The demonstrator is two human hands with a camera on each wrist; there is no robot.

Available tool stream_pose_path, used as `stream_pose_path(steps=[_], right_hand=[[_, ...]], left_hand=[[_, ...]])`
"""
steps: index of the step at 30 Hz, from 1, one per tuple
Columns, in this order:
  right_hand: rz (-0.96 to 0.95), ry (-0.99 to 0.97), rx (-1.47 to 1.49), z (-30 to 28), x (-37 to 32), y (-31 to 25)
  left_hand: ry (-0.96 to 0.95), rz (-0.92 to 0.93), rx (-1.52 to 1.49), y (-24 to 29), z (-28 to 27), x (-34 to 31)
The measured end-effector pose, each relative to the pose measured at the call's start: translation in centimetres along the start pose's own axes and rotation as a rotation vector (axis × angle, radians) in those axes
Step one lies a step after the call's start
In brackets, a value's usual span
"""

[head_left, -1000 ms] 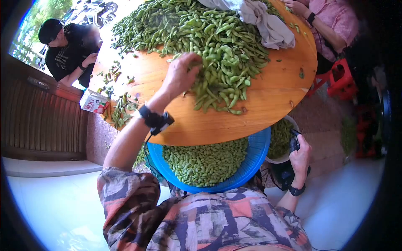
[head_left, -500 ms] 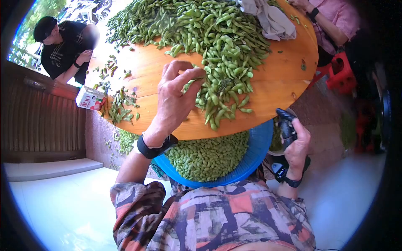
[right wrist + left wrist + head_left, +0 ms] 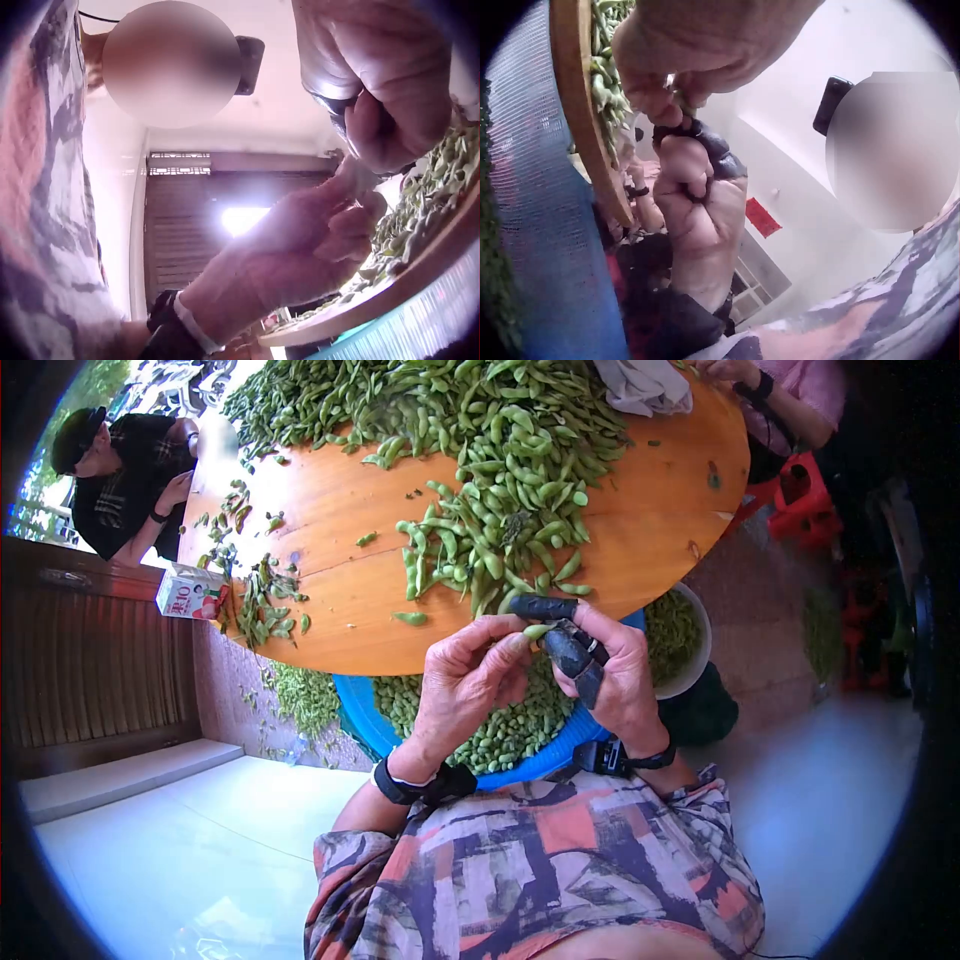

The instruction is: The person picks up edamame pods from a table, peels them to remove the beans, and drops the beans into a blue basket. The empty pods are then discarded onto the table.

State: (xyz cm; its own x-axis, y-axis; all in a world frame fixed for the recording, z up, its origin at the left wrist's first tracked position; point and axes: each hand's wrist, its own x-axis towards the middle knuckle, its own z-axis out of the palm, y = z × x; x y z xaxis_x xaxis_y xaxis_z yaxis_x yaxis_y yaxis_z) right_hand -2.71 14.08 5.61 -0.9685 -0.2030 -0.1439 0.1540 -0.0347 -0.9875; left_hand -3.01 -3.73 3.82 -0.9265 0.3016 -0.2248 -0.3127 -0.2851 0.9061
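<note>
My left hand pinches a green soybean pod by one end, between thumb and forefinger, over the front edge of the table. My right hand has black covers on its thumb and forefinger, and they close on the pod's other end. In the left wrist view the two hands meet at the fingertips, partly hiding the pod. Beneath both hands is a blue basin full of shelled green beans. Just beyond the fingers lies a big heap of pods on the round wooden table.
A white bucket with green pods in it stands right of the basin. Leafy scraps and a printed carton are at the table's left edge. A pale cloth lies at the back. Two other people sit around the table, near a red stool.
My left hand has come back from the heap toward my body with a pod. My right hand has risen from beside the bucket to meet it above the basin.
</note>
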Motion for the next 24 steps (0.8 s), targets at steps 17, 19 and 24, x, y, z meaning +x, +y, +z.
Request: stream_pose_path(steps=[17,19,24], right_hand=[[0.101,-0.082,0.205,-1.8,-2.1,2.9],[0.1,-0.078,0.162,-1.8,-2.1,2.9],[-0.002,-0.139,0.075,-2.2,-2.0,3.0]], left_hand=[[0.035,0.204,0.219,-2.4,0.7,-1.0],[0.032,0.19,0.173,-2.6,0.6,-1.1],[0.019,0.087,0.096,-2.5,0.0,-1.3]])
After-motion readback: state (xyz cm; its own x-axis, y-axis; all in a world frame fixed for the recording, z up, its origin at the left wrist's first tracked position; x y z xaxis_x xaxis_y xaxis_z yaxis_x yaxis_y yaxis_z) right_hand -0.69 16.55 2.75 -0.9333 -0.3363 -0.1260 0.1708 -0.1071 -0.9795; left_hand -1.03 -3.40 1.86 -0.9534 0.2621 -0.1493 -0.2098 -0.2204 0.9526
